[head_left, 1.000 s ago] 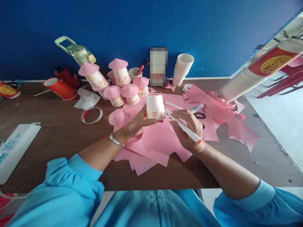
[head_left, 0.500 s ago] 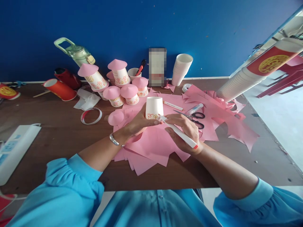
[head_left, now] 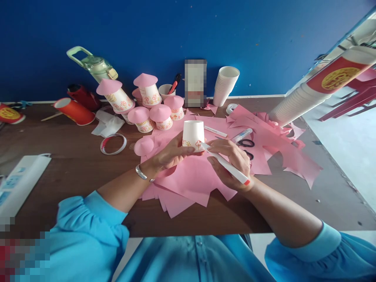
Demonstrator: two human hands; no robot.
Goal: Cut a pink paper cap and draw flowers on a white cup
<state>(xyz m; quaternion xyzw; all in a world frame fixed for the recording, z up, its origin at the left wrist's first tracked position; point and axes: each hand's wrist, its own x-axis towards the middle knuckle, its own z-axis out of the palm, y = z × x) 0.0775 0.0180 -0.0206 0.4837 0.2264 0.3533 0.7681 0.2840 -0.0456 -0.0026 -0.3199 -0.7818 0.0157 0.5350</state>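
While pink paper (head_left: 194, 180) is covering the brown table (head_left: 73, 172) below a blue wall, the left hand (head_left: 172, 154) is gripping an upturned cup (head_left: 193, 135); the right hand (head_left: 232, 162) is pinching a white marker (head_left: 226, 164); bare wood is lying near left.

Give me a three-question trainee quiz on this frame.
1. True or false: the left hand holds the white cup upside down.
2. What does the right hand hold? A scissors, B marker, C tape.
3. Where does the marker tip touch?

Key: 1 true. 2 B. 3 The cup's lower side, by the drawn flowers, above the pink paper.
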